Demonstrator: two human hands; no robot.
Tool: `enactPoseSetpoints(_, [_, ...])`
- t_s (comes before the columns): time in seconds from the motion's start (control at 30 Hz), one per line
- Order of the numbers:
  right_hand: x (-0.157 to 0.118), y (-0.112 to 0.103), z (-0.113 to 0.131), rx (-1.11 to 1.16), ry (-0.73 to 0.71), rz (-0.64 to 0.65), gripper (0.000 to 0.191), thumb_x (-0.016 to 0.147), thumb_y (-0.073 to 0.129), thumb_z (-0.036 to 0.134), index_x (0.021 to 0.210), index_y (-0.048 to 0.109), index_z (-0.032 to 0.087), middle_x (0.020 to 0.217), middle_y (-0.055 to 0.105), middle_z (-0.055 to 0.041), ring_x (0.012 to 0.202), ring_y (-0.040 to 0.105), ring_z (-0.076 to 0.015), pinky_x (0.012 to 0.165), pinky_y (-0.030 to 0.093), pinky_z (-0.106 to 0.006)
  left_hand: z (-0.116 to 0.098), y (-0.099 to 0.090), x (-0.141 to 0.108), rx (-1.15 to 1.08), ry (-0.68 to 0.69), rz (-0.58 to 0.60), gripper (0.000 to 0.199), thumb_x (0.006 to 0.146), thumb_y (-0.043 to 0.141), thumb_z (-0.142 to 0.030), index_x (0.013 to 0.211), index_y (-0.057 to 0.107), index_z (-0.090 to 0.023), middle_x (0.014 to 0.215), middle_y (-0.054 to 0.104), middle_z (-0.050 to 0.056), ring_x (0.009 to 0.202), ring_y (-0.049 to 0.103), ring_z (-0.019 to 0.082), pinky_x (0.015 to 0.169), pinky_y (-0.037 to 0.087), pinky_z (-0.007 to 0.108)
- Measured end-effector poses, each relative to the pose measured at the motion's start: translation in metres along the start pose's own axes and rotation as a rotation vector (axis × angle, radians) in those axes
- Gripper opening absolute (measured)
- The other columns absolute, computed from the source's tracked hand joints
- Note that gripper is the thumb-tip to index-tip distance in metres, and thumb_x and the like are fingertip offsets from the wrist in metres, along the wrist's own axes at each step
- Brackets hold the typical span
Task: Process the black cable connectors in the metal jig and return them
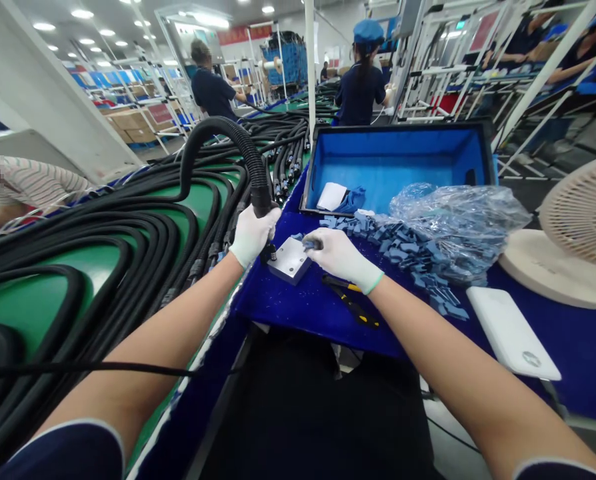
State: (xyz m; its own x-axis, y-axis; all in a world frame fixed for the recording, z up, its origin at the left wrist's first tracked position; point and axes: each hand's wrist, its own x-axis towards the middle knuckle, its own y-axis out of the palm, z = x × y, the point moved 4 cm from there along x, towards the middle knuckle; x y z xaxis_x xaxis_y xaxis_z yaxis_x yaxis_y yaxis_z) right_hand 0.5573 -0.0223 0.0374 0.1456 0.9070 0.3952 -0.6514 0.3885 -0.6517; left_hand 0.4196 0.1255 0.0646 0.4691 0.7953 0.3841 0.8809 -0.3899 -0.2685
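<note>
My left hand (253, 233), in a white glove, is wrapped round the end of a black corrugated hose (252, 157), which arches up and back over the green conveyor. The hose's lower end, with a dark fitting (268, 253), points down beside a silver metal block (289, 261) with holes in its top. Above the block's right side, my gloved right hand (335, 253) pinches a small blue-grey plastic clip (312, 245). A heap of similar blue-grey clips (408, 250) spreads to the right, partly under a clear plastic bag (458, 223).
Yellow-and-black pliers (353, 303) lie near the table's front edge. Behind stands a blue bin (403, 157). A white power bank (513, 333) and a beige fan (585, 220) are at right. Black hoses cover the green conveyor (203, 200) at left. Other people work beyond.
</note>
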Motion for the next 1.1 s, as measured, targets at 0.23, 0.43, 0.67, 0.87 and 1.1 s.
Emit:
enactPoseSetpoints(0.23, [0.050,0.039,0.012,0.162,0.005,0.147,0.015,0.088,0.059,0.028,0.085,0.067,0.016,0.077,0.068,-0.0013,0.070,0.057,-0.0150,0.068,0.040,-0.027,0.008,-0.012,0.007,-0.021,0.001,0.065,0.021,0.079,0.070,-0.036,0.087,0.065,-0.017,0.072,0.063,0.000,0.067,0.057,0.015,0.068,0.048,0.029])
enactPoseSetpoints(0.43, [0.070,0.062,-0.002,0.271,0.065,0.246,0.029,0.082,0.067,0.041,0.071,0.064,0.015,0.066,0.056,0.0014,0.062,0.047,-0.0124,0.059,0.034,-0.026,0.011,-0.012,0.009,-0.084,-0.005,0.128,0.020,0.080,0.070,-0.035,0.085,0.063,-0.016,0.074,0.060,0.001,0.067,0.053,0.014,0.067,0.046,0.028])
enactPoseSetpoints(0.67, [0.070,0.065,-0.007,0.280,0.155,0.287,0.046,0.080,0.069,0.059,0.073,0.072,0.014,0.062,0.059,0.0013,0.055,0.045,-0.0105,0.053,0.035,-0.025,0.010,-0.015,0.003,-0.209,0.000,0.057,0.020,0.088,0.066,-0.037,0.091,0.059,-0.018,0.073,0.060,0.001,0.066,0.058,0.014,0.067,0.051,0.028])
enactPoseSetpoints(0.87, [0.062,0.060,-0.004,0.153,0.069,0.261,0.029,0.085,0.069,0.042,0.091,0.080,0.016,0.084,0.076,-0.0047,0.071,0.064,-0.0159,0.065,0.047,-0.026,0.022,-0.146,-0.048,0.114,-0.180,-0.174,0.035,0.087,0.064,-0.043,0.112,0.059,-0.019,0.088,0.071,0.005,0.057,0.060,0.015,0.054,0.050,0.027])
enactPoseSetpoints(1.1, [0.058,0.072,-0.011,-0.048,0.024,0.241,0.020,0.080,0.073,0.032,0.093,0.082,0.019,0.092,0.079,-0.0063,0.079,0.069,-0.0209,0.073,0.051,-0.033,0.033,-0.291,-0.207,0.852,-0.616,0.123,0.041,0.068,0.065,-0.036,0.105,0.073,-0.021,0.115,0.077,0.011,0.113,0.069,0.032,0.095,0.054,0.035])
